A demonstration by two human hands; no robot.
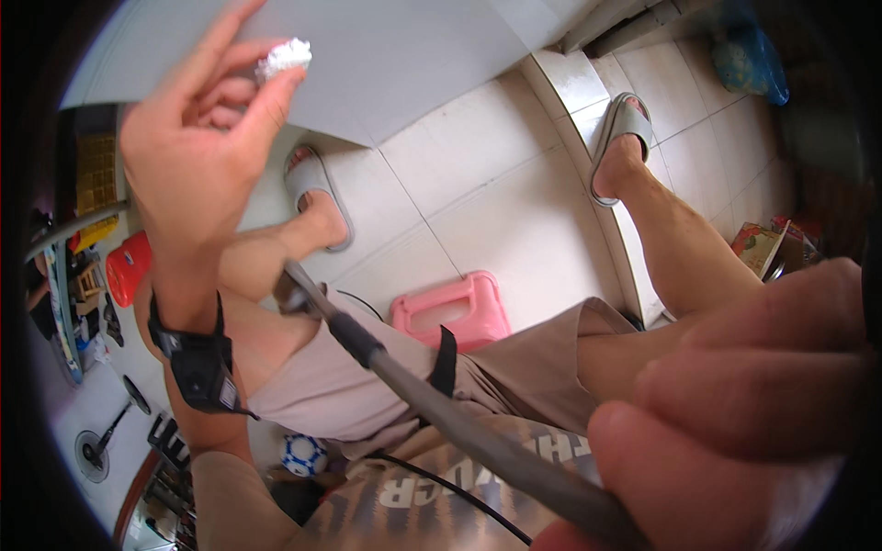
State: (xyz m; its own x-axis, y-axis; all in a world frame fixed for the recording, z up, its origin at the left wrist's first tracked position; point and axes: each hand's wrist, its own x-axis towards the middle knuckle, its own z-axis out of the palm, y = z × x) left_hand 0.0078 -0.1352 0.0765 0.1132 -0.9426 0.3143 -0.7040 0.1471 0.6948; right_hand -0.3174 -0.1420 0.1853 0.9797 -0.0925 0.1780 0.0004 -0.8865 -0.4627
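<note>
Head view: looking down over a pale, glossy tile floor (pixel 487 216) with thin dark joints.
Foil: a small, crumpled, silvery-white lump (pixel 287 57), rough and shiny, raised at upper left in front of a smooth grey panel (pixel 395 69).
Left hand: the hand (pixel 207 138) is clamped on the lump, pinching it between thumb and a fingertip; one finger stretches up toward the top edge, the others curl inward.
Left arm: raised, with a black strapped device (pixel 204 372) around it.
Rod: a slim, matt grey shaft (pixel 459 413) with a darker collar and a blunt, metallic-looking far end, slanting from lower right toward the left leg.
Right hand: the hand (pixel 735 395), large and blurred near the lens, has bent fingers closed about the rod's near end; the exact grip is unclear.
Sandals: grey, wide-strapped, on both feet (pixel 630 129).
Box: pink, rounded, with a looped handle (pixel 491 308).
</note>
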